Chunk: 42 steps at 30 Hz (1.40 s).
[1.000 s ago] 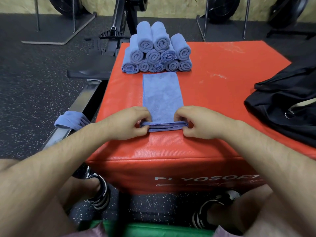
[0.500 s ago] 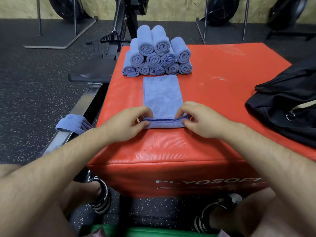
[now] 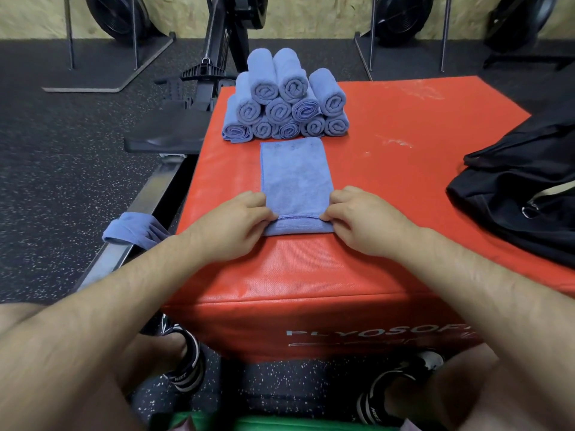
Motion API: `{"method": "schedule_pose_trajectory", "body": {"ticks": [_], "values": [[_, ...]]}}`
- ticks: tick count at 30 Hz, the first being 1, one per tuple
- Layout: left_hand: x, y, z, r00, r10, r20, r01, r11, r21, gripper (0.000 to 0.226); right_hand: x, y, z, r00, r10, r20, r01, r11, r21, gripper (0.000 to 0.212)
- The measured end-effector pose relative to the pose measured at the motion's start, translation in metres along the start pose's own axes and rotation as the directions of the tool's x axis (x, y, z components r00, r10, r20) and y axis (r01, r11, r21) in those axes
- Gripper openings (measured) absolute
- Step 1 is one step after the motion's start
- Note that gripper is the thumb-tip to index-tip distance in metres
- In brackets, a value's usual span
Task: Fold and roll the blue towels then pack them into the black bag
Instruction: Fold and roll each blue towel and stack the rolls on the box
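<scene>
A black rubber floor [image 3: 62,169] flecked with white is spread across the room — it is bounded at the back by a pale chipboard wall [image 3: 186,17]. Round black flywheels [image 3: 401,20] on thin metal stands [image 3: 371,42] are ranged along that wall. A rower rail [image 3: 146,200] and seat [image 3: 165,135] are set beside a red padded box [image 3: 389,213] — white lettering is printed on its front.

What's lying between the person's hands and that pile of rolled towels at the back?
The flat, unrolled part of the folded blue towel, on the red box. The left hand and right hand pinch its near end; seen in the head view.
</scene>
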<state>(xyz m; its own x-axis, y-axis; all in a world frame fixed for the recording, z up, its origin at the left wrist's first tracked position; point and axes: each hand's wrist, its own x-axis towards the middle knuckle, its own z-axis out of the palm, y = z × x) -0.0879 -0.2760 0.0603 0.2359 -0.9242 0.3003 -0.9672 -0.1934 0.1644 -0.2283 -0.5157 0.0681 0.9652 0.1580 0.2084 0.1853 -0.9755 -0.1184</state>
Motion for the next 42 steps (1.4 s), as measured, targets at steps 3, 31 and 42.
{"method": "schedule_pose_trajectory", "body": {"ticks": [3,31,42], "values": [[-0.003,-0.002,-0.003,0.998,0.009,0.056,-0.009,1.000,-0.011,0.029,-0.001,-0.001,-0.002,0.998,0.027,0.055,-0.030,0.998,0.052,0.027],[0.011,-0.007,-0.001,0.997,-0.071,0.022,0.071,0.997,0.003,0.031,0.004,0.006,-0.001,0.999,0.029,0.017,-0.030,0.997,0.067,0.025],[0.011,-0.015,-0.008,0.937,-0.310,0.162,0.343,0.903,-0.260,0.027,0.007,0.002,-0.016,0.960,0.218,0.174,-0.267,0.899,0.346,0.027]]}}
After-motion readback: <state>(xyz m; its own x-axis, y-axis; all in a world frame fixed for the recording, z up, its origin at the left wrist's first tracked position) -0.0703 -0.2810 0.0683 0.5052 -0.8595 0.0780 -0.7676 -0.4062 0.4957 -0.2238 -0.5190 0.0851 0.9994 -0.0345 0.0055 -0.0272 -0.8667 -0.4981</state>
